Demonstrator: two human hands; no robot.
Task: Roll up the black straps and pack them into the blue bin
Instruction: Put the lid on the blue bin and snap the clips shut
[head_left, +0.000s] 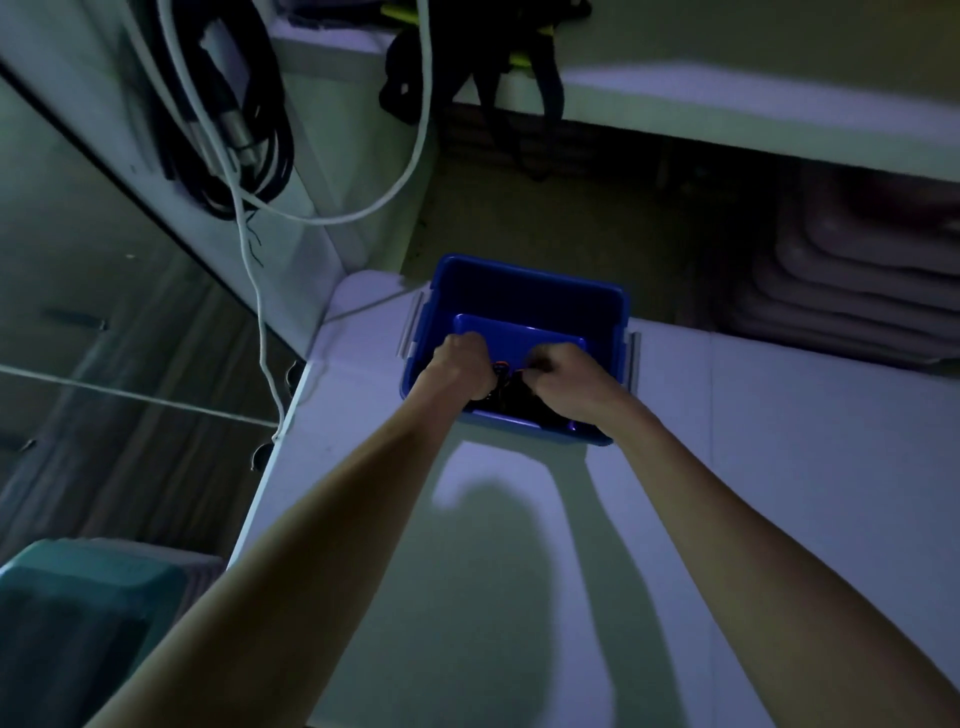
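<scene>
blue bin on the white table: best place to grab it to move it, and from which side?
Probably the two short end walls of the blue plastic bin, just under the rim by the pale side latches, one hand from each side. It stands upright and open-topped on the white table. Both the left hand and right hand are inside now, closed on the black straps.

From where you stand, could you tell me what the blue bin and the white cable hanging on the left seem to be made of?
The blue bin looks like moulded plastic: smooth, uniform walls, a rolled rim and pale clip latches on both sides. The white cable seems rubber- or plastic-jacketed: it droops in soft curves with a matte surface. Dim light leaves the finishes uncertain.
</scene>
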